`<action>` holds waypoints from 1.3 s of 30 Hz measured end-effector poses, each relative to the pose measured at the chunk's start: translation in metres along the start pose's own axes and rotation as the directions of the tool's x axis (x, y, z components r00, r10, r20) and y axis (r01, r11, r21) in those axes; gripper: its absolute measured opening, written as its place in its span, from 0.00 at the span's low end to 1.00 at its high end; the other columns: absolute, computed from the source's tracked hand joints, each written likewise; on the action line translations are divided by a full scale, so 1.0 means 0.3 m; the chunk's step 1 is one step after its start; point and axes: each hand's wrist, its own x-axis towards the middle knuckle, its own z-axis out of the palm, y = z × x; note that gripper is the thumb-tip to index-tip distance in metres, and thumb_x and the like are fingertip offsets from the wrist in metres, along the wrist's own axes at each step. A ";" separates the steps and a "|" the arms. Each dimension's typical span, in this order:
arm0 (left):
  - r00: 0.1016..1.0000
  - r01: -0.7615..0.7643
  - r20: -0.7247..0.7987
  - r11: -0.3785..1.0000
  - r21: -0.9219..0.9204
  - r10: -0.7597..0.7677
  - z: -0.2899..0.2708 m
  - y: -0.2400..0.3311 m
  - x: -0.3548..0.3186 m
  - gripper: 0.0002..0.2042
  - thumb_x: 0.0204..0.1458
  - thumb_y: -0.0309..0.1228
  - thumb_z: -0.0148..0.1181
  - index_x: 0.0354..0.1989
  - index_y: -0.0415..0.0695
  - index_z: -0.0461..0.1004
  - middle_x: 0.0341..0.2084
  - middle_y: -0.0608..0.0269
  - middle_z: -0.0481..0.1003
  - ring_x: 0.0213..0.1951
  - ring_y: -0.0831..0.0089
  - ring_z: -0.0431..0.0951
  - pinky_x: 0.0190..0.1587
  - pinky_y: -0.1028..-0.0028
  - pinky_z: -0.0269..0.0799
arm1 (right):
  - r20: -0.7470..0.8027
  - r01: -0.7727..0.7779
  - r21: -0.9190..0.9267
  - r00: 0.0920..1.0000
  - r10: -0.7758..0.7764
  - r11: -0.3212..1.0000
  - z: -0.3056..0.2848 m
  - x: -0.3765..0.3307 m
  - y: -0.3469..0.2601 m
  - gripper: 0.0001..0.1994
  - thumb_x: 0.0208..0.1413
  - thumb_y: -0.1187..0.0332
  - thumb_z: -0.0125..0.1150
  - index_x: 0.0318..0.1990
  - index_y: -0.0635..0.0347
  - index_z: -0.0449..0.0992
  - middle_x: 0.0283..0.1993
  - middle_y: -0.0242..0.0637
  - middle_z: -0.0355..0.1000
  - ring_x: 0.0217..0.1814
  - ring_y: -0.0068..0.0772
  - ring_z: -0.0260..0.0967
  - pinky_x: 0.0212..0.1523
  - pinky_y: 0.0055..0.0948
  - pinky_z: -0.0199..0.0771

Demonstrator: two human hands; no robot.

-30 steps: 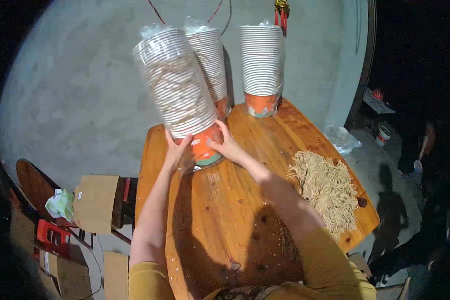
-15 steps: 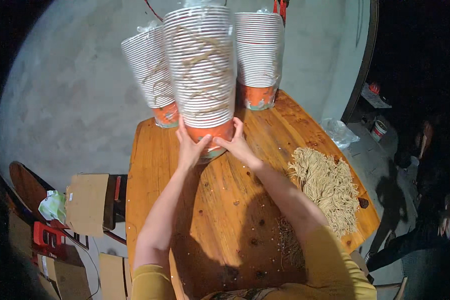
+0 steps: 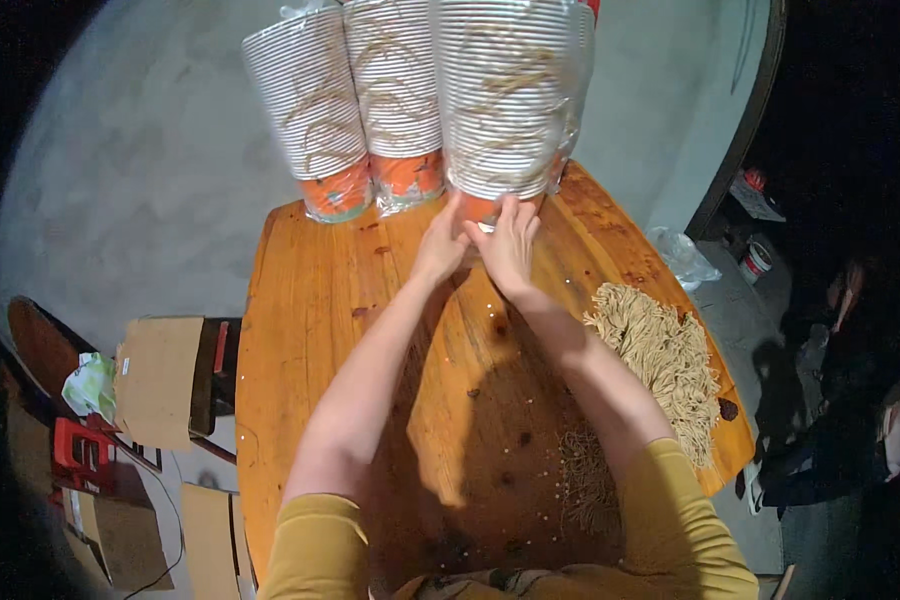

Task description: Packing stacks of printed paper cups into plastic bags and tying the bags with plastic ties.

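Note:
A tall stack of paper tubs [image 3: 505, 110] in a clear plastic sleeve stands toward the far side of the wooden table, its white rims piled above an orange bottom tub. My left hand [image 3: 442, 242] presses the lower left of that bottom tub. On its front and right side lie the fingers of my right hand [image 3: 510, 240], the thumbs close together. Left of it are two more sleeved stacks, a middle one [image 3: 395, 90] and a leaning left one [image 3: 315, 110]. Another stack's edge [image 3: 582, 90] shows behind the held one, mostly hidden. The stack tops are cut off.
On the table's [image 3: 320, 330] right side lies a heap of tan strings [image 3: 660, 365], with a darker tangle [image 3: 587, 480] nearer me. Cardboard boxes [image 3: 160, 380] and a red stool [image 3: 82, 450] are at the left. A grey wall [image 3: 170, 180] rises behind. A person's dark-clothed legs [image 3: 820, 450] show at right.
Both hands have moved the stack to the right and farther away, in front of the right-hand stack. The middle stack, hidden behind it before, now shows.

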 end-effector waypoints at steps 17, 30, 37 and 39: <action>0.893 0.440 0.026 0.883 0.164 -0.450 -0.386 0.636 -1.080 0.12 0.55 0.26 0.51 0.47 0.41 0.73 0.51 0.52 0.70 0.57 0.56 0.67 0.58 0.64 0.62 | 0.464 0.055 0.284 0.866 -0.187 0.957 0.098 -0.037 0.091 0.19 0.48 0.66 0.60 0.48 0.63 0.71 0.42 0.51 0.74 0.44 0.45 0.73 0.45 0.38 0.71; 0.310 0.913 -0.939 0.321 0.250 -0.151 -0.803 0.700 -2.039 0.07 0.52 0.19 0.46 0.38 0.35 0.69 0.31 0.50 0.70 0.35 0.58 0.72 0.40 0.67 0.68 | 0.819 0.248 0.435 0.291 -0.495 0.866 -0.309 -0.351 -0.285 0.20 0.54 0.63 0.58 0.54 0.59 0.68 0.62 0.49 0.59 0.68 0.46 0.51 0.66 0.36 0.50; 0.056 0.988 -0.103 0.040 0.151 -0.993 -0.951 0.429 -2.386 0.16 0.55 0.36 0.53 0.48 0.43 0.70 0.41 0.58 0.76 0.43 0.67 0.74 0.46 0.67 0.68 | 0.848 0.158 0.494 0.131 -0.514 0.855 -0.591 -0.588 -0.436 0.20 0.52 0.72 0.60 0.54 0.59 0.68 0.64 0.44 0.57 0.67 0.45 0.52 0.66 0.34 0.52; 0.553 0.815 0.015 0.545 0.198 -0.833 -0.852 0.456 -2.906 0.24 0.42 0.45 0.66 0.42 0.40 0.74 0.49 0.51 0.72 0.49 0.63 0.71 0.51 0.62 0.66 | 0.975 -0.776 0.157 0.023 -0.221 0.611 -0.653 -0.661 -0.490 0.21 0.49 0.74 0.61 0.53 0.60 0.68 0.64 0.43 0.57 0.68 0.45 0.52 0.66 0.35 0.52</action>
